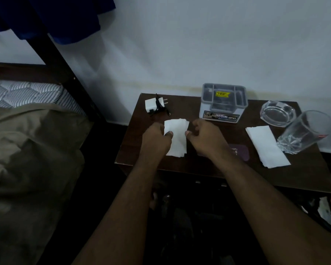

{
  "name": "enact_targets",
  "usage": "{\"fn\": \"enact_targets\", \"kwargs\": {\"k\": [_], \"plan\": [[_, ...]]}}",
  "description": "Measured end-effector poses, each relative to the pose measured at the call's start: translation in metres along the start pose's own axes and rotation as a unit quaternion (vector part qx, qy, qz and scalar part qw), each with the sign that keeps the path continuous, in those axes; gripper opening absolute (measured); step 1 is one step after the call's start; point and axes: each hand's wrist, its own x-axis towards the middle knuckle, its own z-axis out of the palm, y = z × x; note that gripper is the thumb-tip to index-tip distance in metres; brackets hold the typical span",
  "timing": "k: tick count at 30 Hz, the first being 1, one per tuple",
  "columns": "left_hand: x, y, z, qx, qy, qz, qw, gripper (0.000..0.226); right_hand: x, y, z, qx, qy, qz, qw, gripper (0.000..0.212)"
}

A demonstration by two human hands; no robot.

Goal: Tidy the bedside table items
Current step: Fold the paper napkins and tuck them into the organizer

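I am pinching the folded white tissue at centre frame on the desk, my left grip and right grip each clamping one side edge.

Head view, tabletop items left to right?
White charger → folded tissue pinched between left hand and right hand → lidded plastic box → second tissue → glass ashtray → drinking glass.

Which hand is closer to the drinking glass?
The right hand. It grips the folded tissue's right edge, with the drinking glass farther to its right. The left hand grips the tissue's left edge, farther away.
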Motion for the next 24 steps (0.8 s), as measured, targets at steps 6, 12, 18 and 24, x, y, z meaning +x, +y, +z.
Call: {"fn": "enact_targets", "kwargs": {"k": [6, 12, 18, 24], "plan": [[0.044, -0.003, 0.014, 0.045, -0.052, -0.084, 0.994, 0.037, 0.041, -0.001, 0.015, -0.039, -0.063, 0.031, 0.997, 0.045], [0.056, 0.003, 0.023, -0.003, -0.073, -0.133, 0.988, 0.042, 0.053, -0.012, 0.033, 0.032, -0.076, 0.057, 0.995, 0.064], [0.053, 0.012, 0.018, -0.063, -0.095, -0.216, 0.97, 0.043, 0.051, -0.014, 0.03, 0.077, -0.055, 0.068, 0.993, 0.063], [0.053, 0.006, 0.013, -0.013, -0.08, -0.198, 0.977, 0.034, 0.048, 0.0, 0.029, 0.03, -0.018, 0.049, 0.998, 0.045]]}}
